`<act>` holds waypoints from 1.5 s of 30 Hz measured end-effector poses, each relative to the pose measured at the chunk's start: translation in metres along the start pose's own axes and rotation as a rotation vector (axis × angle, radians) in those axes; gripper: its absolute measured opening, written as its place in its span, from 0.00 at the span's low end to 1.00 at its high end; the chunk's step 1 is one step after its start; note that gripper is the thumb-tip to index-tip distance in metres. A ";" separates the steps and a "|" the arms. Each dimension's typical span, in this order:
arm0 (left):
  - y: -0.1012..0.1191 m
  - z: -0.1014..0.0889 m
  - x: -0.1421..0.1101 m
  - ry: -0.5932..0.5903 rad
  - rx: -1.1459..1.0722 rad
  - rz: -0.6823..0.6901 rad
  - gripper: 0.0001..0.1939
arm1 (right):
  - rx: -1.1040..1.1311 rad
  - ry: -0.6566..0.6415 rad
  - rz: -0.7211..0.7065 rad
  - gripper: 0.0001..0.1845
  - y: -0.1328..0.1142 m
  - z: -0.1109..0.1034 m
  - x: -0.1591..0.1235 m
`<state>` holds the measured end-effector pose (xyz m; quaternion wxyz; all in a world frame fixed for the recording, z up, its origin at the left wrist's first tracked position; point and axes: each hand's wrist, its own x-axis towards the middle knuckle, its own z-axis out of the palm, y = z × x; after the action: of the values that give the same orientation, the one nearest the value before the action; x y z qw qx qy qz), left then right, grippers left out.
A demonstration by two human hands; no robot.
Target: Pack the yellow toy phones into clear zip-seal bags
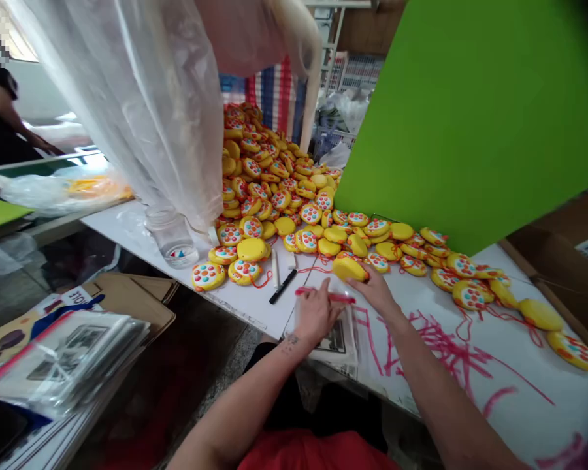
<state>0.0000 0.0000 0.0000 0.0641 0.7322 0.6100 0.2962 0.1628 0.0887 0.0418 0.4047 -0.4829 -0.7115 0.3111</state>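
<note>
A yellow, flat round toy is held in my right hand, its plain side up, just above the table. My left hand is closed on the pink-edged mouth of a clear zip bag at the table's near edge. A dark printed picture shows through the bag, partly hidden by my left hand and wrist. Left of my hands lie a black marker and a white pen-like stick. More toys with coloured dots and red cords, such as this dotted toy, lie around.
A large heap of toys fills the back, beside hanging plastic sheeting. A green board stands at the right. A clear jar is at the left. Stacked bags lie lower left. Another person's arm shows far left.
</note>
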 end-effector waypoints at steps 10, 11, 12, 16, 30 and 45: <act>0.004 -0.007 0.003 -0.128 0.044 0.029 0.19 | 0.687 -0.049 0.138 0.26 -0.009 -0.004 -0.034; 0.004 -0.008 0.004 -0.123 0.026 0.018 0.21 | 0.725 -0.024 0.136 0.27 -0.009 -0.001 -0.031; 0.004 -0.009 0.004 -0.118 -0.003 0.006 0.22 | 0.760 -0.004 0.130 0.27 -0.009 0.002 -0.030; 0.003 -0.009 0.006 -0.072 -0.188 -0.071 0.24 | 0.827 -0.007 0.125 0.27 -0.008 0.007 -0.036; 0.010 -0.012 0.001 -0.127 0.157 0.173 0.09 | 0.475 0.003 0.119 0.28 0.012 0.020 -0.021; 0.006 -0.013 0.003 0.050 0.098 0.052 0.10 | 0.039 -0.411 -0.069 0.21 0.004 0.033 -0.009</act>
<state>-0.0018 -0.0025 0.0145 0.0051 0.7426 0.6058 0.2856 0.1380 0.0795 0.0203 0.2707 -0.3768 -0.7889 0.4029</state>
